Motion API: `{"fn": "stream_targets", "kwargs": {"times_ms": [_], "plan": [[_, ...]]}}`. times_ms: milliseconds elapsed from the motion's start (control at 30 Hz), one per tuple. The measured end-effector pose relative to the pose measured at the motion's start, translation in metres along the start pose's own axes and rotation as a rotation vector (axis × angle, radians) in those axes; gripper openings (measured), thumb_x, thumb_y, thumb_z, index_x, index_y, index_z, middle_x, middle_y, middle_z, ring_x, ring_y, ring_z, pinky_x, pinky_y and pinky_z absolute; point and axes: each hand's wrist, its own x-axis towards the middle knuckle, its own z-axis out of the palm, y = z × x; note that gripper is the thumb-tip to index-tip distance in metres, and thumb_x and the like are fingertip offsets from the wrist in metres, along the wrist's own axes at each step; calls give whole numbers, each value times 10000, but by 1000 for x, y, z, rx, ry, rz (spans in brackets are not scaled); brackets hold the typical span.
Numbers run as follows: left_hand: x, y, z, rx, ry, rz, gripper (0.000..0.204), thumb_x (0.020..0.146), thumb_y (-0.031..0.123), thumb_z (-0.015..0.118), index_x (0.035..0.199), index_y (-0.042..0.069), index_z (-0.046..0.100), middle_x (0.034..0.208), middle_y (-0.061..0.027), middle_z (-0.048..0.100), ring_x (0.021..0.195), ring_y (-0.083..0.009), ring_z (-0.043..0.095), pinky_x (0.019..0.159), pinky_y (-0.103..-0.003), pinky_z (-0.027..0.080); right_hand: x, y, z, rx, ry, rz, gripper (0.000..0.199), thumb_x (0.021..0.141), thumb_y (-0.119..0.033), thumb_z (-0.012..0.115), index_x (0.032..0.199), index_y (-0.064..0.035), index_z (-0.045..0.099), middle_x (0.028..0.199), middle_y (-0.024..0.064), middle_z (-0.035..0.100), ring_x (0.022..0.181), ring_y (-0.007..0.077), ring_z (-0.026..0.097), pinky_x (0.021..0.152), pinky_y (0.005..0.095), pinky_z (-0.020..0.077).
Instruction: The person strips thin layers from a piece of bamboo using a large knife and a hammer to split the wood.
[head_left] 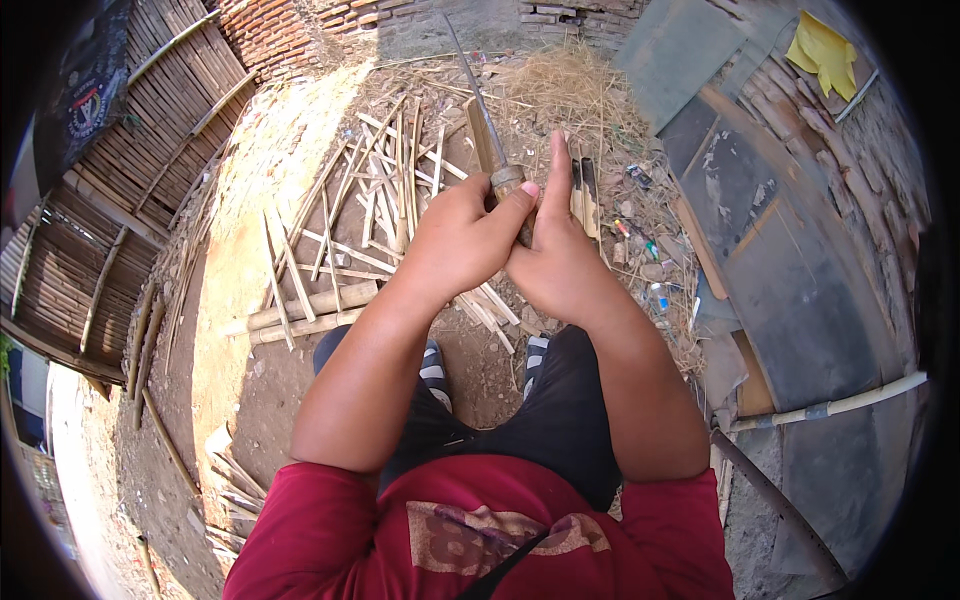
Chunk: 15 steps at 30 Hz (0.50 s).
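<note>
Left hand (450,235): wrapped round the handle of a long, narrow-bladed knife (508,182), thumb along the handle. Knife sits centre frame, above the ground, blade pointing up and slightly left. Right hand (565,255): just beside the left, 1 finger straight up, the other fingers hidden. Can't tell if it grips anything; palm side is near or against the handle.

Pale bamboo piece (480,135) beside the blade, lower end hidden behind the left hand. Can't tell if it's held.

Below: loose pile of split strips (400,180) crossing at all angles on dirt. 2 thick bamboo poles (310,306) lie side by side, nearer the feet, strips across them. 2 striped shoes (433,372) between pile and body.

Containers: small litter (659,296) right of the hands, blue-and-white bit included; too small to confirm as a container or read contents.

Right edge: dark sheet panels (800,300), white pole (830,400) across them, yellow sheet (825,55) up top. Brick wall (290,40) at far end, slatted bamboo panel (160,120) on the left.
</note>
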Motion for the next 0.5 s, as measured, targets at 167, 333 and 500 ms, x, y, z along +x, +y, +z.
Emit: {"fn": "stream_targets", "kwargs": {"times_ms": [167,333,500], "plan": [[-4,-2,-22,36,-10,-55,472,990,391,608,969,-80,632,853,-244,721,783,-280,735,699,-403,546,-20,-3,-12,150,-45,29,1134,914,-151,684,1597,-136,-221,1432,311,485,1269,376,593,1002,462,511],[-20,5,-42,40,35,-201,336,1044,336,500,1094,20,602,810,-60,619,604,-142,604,547,-289,468,-69,106,-94,198,432,198,914,946,-179,683,1631,-98,83,1421,272,486,1235,326,590,994,407,503],[-25,-4,-69,2,117,-188,411,1035,314,479,1211,-29,621,693,-14,532,507,-83,458,490,-250,373,-206,345,-145,-417,775,732,520,857,-207,728,1316,-12,577,1239,236,637,1097,338,657,938,412,514]]}}
